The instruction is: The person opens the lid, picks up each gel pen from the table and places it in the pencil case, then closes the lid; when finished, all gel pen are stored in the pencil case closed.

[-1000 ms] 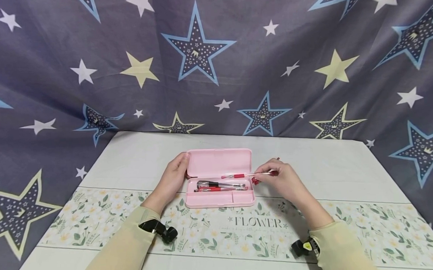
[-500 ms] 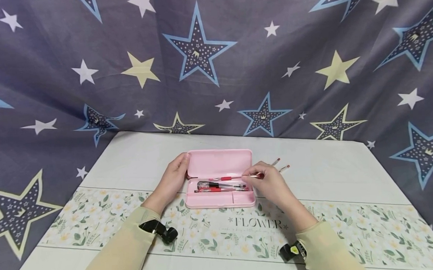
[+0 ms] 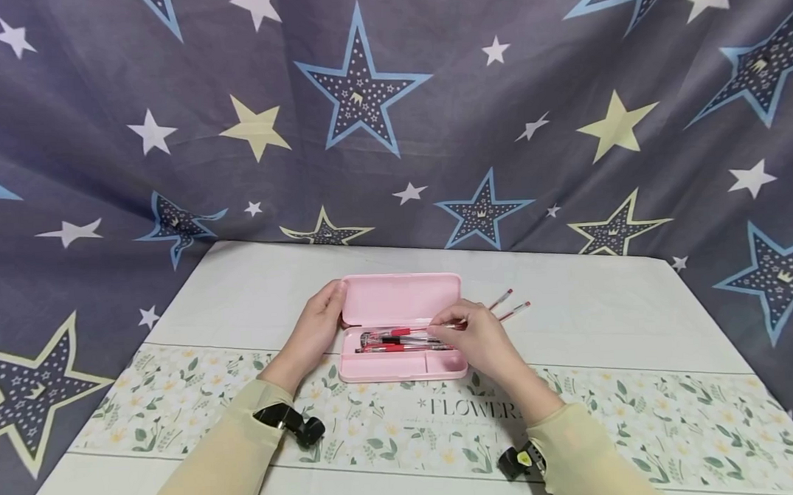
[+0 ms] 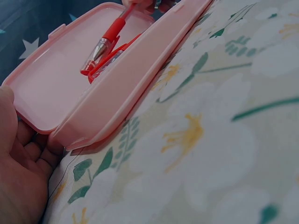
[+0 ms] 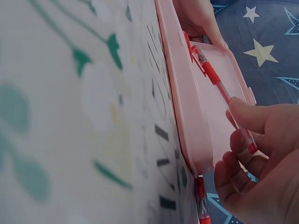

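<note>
A pink pencil case (image 3: 382,366) stands with its lid (image 3: 399,297) raised at the back. My left hand (image 3: 315,323) grips its left side, with the thumb at the lid's edge and the fingers behind in the left wrist view. Between thumb and fingers my right hand (image 3: 476,336) pinches a red gel pen (image 5: 212,72), held slanting over the case's long rear compartment with its capped end to the left. Inside that compartment lie a black pen (image 3: 394,340) and another red pen (image 3: 389,348).
Two more red pens (image 3: 515,311) lie on the white table (image 3: 592,313), right of the case and partly behind my right hand. A flower-print band (image 3: 404,432) crosses the tabletop in front. A star-patterned cloth (image 3: 267,179) hangs behind.
My right hand has moved left with the red gel pen, from beyond the case's right end to over its rear compartment. The pens on the table came into fuller view. My left hand stays put.
</note>
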`<state>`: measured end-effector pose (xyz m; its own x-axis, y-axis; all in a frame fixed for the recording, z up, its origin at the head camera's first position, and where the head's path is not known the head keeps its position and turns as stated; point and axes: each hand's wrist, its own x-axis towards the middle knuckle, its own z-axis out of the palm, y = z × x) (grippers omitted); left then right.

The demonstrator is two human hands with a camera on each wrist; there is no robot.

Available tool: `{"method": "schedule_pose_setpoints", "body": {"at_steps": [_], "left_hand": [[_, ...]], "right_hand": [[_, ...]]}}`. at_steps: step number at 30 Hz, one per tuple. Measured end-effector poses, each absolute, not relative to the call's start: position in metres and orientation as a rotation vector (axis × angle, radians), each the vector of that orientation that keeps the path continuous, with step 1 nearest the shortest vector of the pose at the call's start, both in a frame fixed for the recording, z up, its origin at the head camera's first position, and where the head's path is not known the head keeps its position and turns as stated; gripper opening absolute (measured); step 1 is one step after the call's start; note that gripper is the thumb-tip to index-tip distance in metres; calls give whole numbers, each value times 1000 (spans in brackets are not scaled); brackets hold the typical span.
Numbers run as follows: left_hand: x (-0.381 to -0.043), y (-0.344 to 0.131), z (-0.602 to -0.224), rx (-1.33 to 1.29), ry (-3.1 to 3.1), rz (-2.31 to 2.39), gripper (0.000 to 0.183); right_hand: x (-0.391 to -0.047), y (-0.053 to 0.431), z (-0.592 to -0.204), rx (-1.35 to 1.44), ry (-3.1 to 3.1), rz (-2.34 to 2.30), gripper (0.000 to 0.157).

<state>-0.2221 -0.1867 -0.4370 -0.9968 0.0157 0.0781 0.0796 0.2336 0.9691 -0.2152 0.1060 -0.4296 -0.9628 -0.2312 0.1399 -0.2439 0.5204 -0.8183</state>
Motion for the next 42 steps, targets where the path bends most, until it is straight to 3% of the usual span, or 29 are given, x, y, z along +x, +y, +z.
{"method": "schedule_pose_setpoints", "body": {"at_steps": [9,30,42], "left_hand": [[-237,-196,-464,-106,-2433,-1886,51],[-239,-193,-462,-89,-2421,-1894,46],[-238,-197,-464,-140,-2416,-1885,56]], "right_hand": [[-214,104,-431,476,-2735,1447,9],[-215,107,-430,581,-2763,1317,9],[-215,117,-426,552,-2778,1425,9]]}}
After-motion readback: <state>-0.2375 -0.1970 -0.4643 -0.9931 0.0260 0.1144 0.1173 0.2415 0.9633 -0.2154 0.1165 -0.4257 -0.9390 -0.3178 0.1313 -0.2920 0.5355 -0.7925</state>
